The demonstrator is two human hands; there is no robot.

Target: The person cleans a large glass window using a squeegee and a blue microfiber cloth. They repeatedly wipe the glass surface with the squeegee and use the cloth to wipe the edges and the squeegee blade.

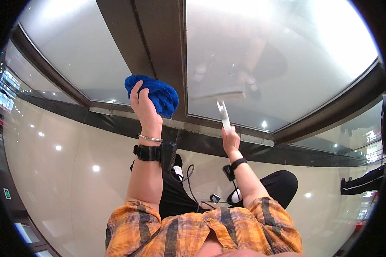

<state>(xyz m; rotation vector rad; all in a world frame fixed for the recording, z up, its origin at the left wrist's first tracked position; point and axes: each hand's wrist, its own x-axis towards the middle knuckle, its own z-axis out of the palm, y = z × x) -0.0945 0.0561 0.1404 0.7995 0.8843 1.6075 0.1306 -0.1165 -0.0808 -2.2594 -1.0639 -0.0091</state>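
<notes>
Orange plaid sleeves (167, 231) sit closest, with both forearms reaching up from them toward the glass door (287, 55). Left hand (143, 105) is clenched around a bunched blue cloth (158, 94), pressed near the dark door frame (158, 47) between the two panes. Right hand (230, 139) grips the white handle of a squeegee (221, 100), whose blade lies flat against the right pane, just above and beside the cloth.
</notes>
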